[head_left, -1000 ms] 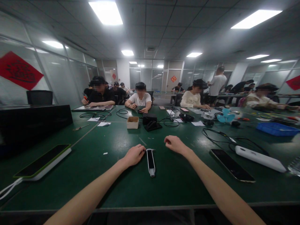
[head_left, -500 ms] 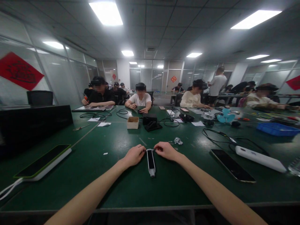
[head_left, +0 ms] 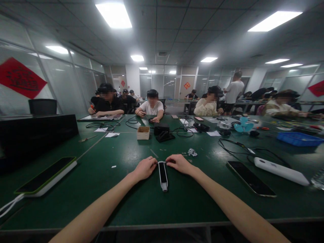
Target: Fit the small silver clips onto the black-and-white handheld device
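A slim device [head_left: 163, 173] with a white rim, a long black face and a grey near end lies flat on the green table in front of me. At its far left corner, my left hand [head_left: 145, 167] has thumb and fingers pinched together. My right hand [head_left: 180, 163] pinches in the same way at the far right corner. Something small and dark shows at the fingertips, too small to name. Just beyond my right hand lie a few small metal parts [head_left: 192, 152] and some tiny pale pieces [head_left: 184, 153].
To the right lie a smartphone [head_left: 250, 178], a white power bank [head_left: 280, 171] and a blue tray [head_left: 300, 138]. A phone on a white block [head_left: 47, 175] is at left, beside a black box [head_left: 37, 138]. Ahead stands a small cardboard box [head_left: 143, 133]. Several people sit across the table.
My hands and the device stay nearly where they were. Across the table, the person in the cream top has drawn a hand back.
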`<state>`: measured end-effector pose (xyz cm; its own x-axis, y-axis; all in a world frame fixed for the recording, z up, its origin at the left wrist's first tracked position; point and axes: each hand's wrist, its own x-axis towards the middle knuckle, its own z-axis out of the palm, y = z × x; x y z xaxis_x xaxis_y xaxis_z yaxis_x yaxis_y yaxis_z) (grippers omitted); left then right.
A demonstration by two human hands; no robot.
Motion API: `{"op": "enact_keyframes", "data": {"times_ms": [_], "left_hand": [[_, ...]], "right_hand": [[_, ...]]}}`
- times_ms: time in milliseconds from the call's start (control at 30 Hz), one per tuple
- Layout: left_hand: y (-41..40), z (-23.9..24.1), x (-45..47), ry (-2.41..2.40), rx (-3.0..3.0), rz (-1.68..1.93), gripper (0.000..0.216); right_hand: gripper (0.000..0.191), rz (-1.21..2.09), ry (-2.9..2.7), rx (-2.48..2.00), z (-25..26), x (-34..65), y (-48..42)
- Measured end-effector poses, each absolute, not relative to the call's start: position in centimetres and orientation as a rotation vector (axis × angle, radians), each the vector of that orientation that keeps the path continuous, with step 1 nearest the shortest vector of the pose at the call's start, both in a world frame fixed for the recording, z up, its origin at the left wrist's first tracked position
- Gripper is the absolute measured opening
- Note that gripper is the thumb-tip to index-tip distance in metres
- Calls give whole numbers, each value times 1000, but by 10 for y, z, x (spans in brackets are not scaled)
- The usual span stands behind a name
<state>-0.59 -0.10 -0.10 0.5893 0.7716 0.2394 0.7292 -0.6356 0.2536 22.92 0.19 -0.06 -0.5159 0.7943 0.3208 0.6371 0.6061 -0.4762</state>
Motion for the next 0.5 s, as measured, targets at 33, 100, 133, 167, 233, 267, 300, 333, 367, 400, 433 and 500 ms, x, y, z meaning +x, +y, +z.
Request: {"op": "enact_keyframes", "data": {"times_ms": [33,100,133,167,233,267,300,333,367,400,433,500], "left_hand": [[-1,-1,-6,1277,2684,498,17],[-1,-2,-6,1283,2688,493,17],[-1,-2,-6,1285,2690,492,17],[-1,-2,-6,1287,2693,493,18],[-1,-1,-5,1287,2700,492,17],[-1,-1,-5,1285,2704,492,17],[-1,-1,-5,1285,2707,494,17],[-1,-1,-5,1284,2710,495,17],[-1,-1,-5,1283,2712,495,17],[-1,-1,-5,1282,2711,496,17],[-1,-1,-5,1281,2710,499,17],[-1,-1,-5,1279,2706,503,17]], "right_hand": [[18,407,-2322,-1133,0,229,2],[18,397,-2328,-1136,0,228,1],[18,389,-2330,-1135,1,228,1],[18,378,-2330,-1133,1,227,0],[17,364,-2324,-1124,1,227,0],[17,361,-2319,-1119,1,226,-1],[17,361,-2315,-1113,1,226,-1],[17,361,-2312,-1110,0,226,-1],[17,362,-2309,-1109,0,226,0],[17,365,-2305,-1111,0,225,0],[17,371,-2302,-1114,-1,225,0],[17,388,-2295,-1121,-1,225,0]]}}
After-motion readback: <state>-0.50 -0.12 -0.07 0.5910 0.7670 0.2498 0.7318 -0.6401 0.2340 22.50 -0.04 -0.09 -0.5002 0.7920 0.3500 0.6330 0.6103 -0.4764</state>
